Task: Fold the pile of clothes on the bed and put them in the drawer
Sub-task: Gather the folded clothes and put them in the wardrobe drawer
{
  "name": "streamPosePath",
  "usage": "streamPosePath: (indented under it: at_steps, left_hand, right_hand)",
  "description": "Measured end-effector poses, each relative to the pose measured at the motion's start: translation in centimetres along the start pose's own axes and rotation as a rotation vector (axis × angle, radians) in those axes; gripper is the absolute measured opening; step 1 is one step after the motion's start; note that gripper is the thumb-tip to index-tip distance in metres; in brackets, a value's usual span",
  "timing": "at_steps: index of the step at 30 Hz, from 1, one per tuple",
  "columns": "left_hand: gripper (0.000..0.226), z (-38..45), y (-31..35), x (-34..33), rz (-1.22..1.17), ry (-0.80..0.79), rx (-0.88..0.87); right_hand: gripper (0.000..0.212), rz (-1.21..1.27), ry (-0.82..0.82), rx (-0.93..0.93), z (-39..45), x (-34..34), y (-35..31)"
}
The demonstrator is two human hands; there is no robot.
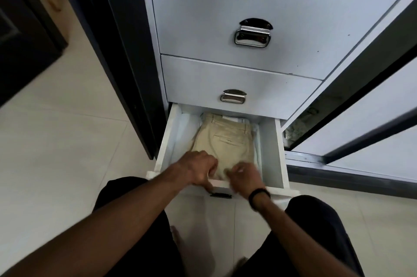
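Tucking the folded khaki pants (pixel 222 139) into the open bottom drawer (pixel 270 148), long side running front to back. Left hand (pixel 195 169) and right hand (pixel 244 176) are sitting at the near edge, both about equally close, fingers curled. It's blurry, so I can't tell if they're actually gripping the fabric or just patting it down.

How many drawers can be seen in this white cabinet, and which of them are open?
3. The top drawer is closed, the middle drawer below it is closed, and the bottom drawer is pulled open, with folded beige trousers inside. Others above the frame may be hidden.
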State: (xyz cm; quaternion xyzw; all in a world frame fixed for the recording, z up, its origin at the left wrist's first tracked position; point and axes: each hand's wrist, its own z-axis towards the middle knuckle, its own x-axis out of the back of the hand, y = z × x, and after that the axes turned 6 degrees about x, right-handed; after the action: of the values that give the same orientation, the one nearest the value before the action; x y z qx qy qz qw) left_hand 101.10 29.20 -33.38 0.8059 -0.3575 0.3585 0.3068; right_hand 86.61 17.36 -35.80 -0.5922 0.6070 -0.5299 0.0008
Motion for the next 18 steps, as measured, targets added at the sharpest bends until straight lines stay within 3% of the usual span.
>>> streamPosePath:
  at_steps: [2,5,8,10,15,18]
  left_hand:
    - [0.036,0.2,1.5,-0.6,0.113,0.041,-0.051]
    - [0.021,0.3,3.0,-0.4,0.132,0.105,-0.079]
    - [0.027,-0.1,4.1,-0.7,0.128,0.126,-0.044]
    - [0.027,-0.3,4.1,-1.1,0.09,0.149,-0.008]
    - [0.014,-0.3,1.8,-1.9,0.065,0.329,0.043]
    - [0.032,1.6,0.8,-1.4,0.024,0.391,0.207]
  right_hand:
    - [0.028,0.181,-0.233,-0.122,-3.3,-2.4,0.6]
    - [0.027,0.286,-0.224,-0.242,-2.6,-2.9,0.8]
    - [0.01,0.333,-0.283,-0.364,-0.7,-2.1,0.4]
    - [0.003,0.457,-0.275,-0.439,-0.9,-2.5,0.4]
    - [0.015,1.141,-0.081,-0.534,0.0,-4.9,0.8]
    - [0.024,1.353,-0.091,-0.474,3.9,-3.9,-0.2]
